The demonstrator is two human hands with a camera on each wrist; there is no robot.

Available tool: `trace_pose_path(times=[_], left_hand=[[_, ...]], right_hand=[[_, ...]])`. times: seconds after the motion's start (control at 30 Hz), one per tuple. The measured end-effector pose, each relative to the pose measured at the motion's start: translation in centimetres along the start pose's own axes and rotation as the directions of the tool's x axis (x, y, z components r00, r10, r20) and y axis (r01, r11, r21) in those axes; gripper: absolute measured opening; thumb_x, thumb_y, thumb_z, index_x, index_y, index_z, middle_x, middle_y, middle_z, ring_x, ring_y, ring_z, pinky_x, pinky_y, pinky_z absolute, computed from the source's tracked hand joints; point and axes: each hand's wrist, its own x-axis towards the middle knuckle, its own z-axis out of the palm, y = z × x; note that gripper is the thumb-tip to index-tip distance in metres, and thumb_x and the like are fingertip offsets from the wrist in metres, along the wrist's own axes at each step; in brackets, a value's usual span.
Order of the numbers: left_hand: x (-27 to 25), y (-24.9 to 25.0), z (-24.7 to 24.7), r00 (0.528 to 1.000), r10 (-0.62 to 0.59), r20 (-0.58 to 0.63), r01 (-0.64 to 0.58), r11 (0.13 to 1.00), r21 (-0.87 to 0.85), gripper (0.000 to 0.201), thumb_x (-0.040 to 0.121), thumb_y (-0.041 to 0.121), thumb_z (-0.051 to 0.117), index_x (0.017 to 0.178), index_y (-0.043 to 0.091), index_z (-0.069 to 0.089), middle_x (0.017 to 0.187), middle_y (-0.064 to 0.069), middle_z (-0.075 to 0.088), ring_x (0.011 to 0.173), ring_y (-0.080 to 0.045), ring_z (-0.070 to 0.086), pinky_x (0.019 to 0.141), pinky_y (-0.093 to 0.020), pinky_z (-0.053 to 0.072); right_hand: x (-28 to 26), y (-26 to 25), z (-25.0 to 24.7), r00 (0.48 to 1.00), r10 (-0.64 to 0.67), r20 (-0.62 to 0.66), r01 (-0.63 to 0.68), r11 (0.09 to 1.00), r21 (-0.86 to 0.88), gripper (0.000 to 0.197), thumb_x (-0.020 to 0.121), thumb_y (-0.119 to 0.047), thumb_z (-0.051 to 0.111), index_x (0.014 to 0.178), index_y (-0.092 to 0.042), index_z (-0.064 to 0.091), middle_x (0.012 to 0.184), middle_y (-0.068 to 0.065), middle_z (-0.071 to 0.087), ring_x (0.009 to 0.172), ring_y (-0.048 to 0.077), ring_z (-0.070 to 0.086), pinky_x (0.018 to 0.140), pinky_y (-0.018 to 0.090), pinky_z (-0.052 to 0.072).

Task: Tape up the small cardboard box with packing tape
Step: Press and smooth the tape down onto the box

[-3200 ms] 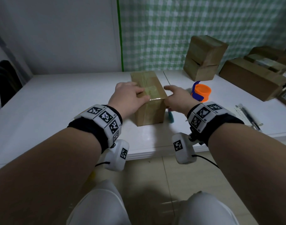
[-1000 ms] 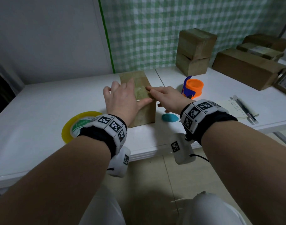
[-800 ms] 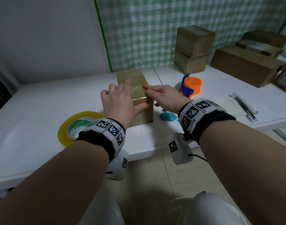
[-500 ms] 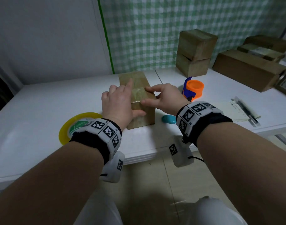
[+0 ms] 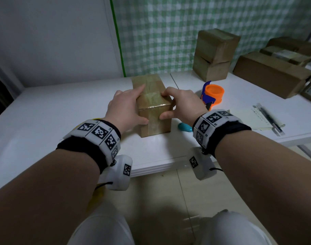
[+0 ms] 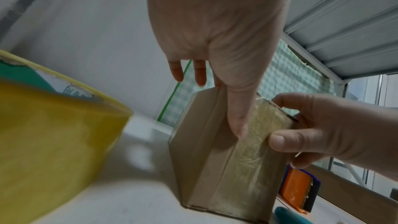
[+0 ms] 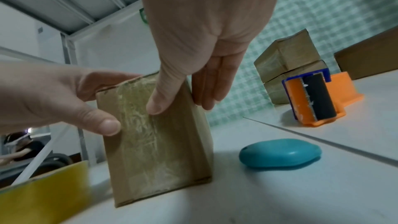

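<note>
The small cardboard box (image 5: 151, 89) lies lengthwise on the white table (image 5: 54, 121), with clear packing tape along its top and down its near end (image 7: 146, 142). My left hand (image 5: 139, 105) clasps the near left corner, thumb on the end face beside the tape (image 6: 258, 134) and index finger on top. Opposite it, my right hand (image 5: 166, 106) clasps the near right corner, thumb on the end face, index finger over the top edge, the other fingers (image 7: 206, 88) down the right side. A yellow tape roll (image 6: 53, 134) sits just left of my left wrist.
An orange and blue tape cutter (image 5: 212, 93) and a teal oval object (image 5: 184, 127) lie right of the box. Stacked taped boxes (image 5: 214, 53) and a long carton (image 5: 271, 73) stand at the back right. Paper with pens (image 5: 268, 117) lies near the right edge.
Both hands slid from the box's top toward its near end. Their thumbs came down onto the end face, and my right fingers dropped over the right side.
</note>
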Motion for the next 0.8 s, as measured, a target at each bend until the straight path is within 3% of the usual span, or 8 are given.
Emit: trace_pose_path(times=[0.17,0.23,0.27,0.33,0.37,0.43,0.53,0.8], left_hand=[[0.3,-0.4,-0.4,0.999,0.027,0.036,-0.027,1.000,0.007,0.110,0.059,0.033,0.085,0.151,0.030,0.023,0.141,0.002,0.052,0.123,-0.029,0.043,0.101,-0.034,0.036],[0.4,-0.6,-0.4,0.999,0.036,0.035,-0.036,0.999,0.010,0.111,0.058,0.034,0.085,0.151,0.029,0.024,0.141,0.002,0.053,0.123,-0.029,0.045,0.101,-0.034,0.036],[0.4,-0.7,-0.3,0.999,0.037,0.033,-0.037,0.999,0.006,0.112,0.058,0.034,0.086,0.151,0.029,0.024,0.141,0.002,0.053,0.123,-0.028,0.045,0.101,-0.034,0.036],[0.3,-0.9,-0.2,0.999,0.030,0.023,-0.030,0.999,-0.019,0.112,0.058,0.032,0.086,0.151,0.026,0.024,0.142,0.002,0.052,0.125,-0.027,0.044,0.102,-0.033,0.034],[0.2,-0.9,-0.2,0.999,0.026,0.019,-0.025,0.999,-0.040,0.112,0.058,0.031,0.086,0.151,0.025,0.024,0.143,0.002,0.051,0.126,-0.026,0.044,0.102,-0.031,0.033],[0.1,-1.0,-0.1,0.999,0.027,0.019,-0.026,0.997,-0.078,0.114,0.058,0.029,0.086,0.152,0.024,0.021,0.144,0.002,0.050,0.127,-0.025,0.044,0.103,-0.028,0.030],[0.1,-1.0,-0.2,0.999,0.030,0.024,-0.028,0.996,-0.088,0.116,0.057,0.029,0.087,0.152,0.025,0.019,0.144,0.003,0.050,0.128,-0.024,0.043,0.105,-0.028,0.029],[-0.2,-0.2,-0.3,1.000,0.023,0.022,-0.022,0.998,-0.055,0.114,0.059,0.029,0.086,0.152,0.027,0.020,0.143,0.002,0.050,0.128,-0.024,0.042,0.105,-0.032,0.034]], right_hand=[[0.3,-1.5,-0.8,0.999,-0.036,0.004,0.037,0.979,-0.201,0.066,0.067,-0.059,0.072,0.119,-0.023,0.054,0.114,0.001,0.063,0.105,0.023,0.060,0.071,0.031,0.042],[0.7,-2.3,-0.7,0.995,-0.101,0.003,0.098,0.965,-0.245,0.070,0.067,-0.060,0.071,0.123,-0.023,0.052,0.137,-0.001,0.052,0.116,0.023,0.058,0.081,0.034,0.049],[0.7,-2.5,-0.6,0.991,-0.134,0.021,0.135,0.959,-0.250,0.077,0.068,-0.057,0.072,0.133,-0.028,0.045,0.151,-0.003,0.037,0.127,0.024,0.051,0.091,0.039,0.050],[0.6,-2.7,-0.2,0.982,-0.182,0.056,0.190,0.946,-0.262,0.095,0.071,-0.052,0.072,0.149,-0.036,0.020,0.162,-0.006,0.010,0.144,0.025,0.027,0.108,0.045,0.040],[0.5,-2.7,-0.1,0.979,-0.191,0.075,0.205,0.937,-0.284,0.098,0.073,-0.052,0.070,0.150,-0.037,0.012,0.163,-0.007,0.007,0.148,0.025,0.018,0.112,0.047,0.034],[0.5,-2.6,0.0,0.970,-0.196,0.146,0.237,0.901,-0.364,0.090,0.080,-0.054,0.062,0.151,-0.032,0.013,0.162,-0.008,0.013,0.150,0.023,0.009,0.118,0.050,0.022],[0.6,-2.4,0.3,0.955,-0.201,0.217,0.278,0.860,-0.427,0.080,0.086,-0.055,0.052,0.151,-0.023,0.019,0.160,-0.006,0.020,0.150,0.020,0.008,0.120,0.049,0.012],[1.7,-4.2,0.2,0.956,-0.056,0.287,0.191,0.863,-0.467,0.097,0.079,-0.059,0.060,0.153,-0.025,0.006,0.162,-0.006,0.010,0.148,0.029,0.013,0.115,0.052,0.026]])
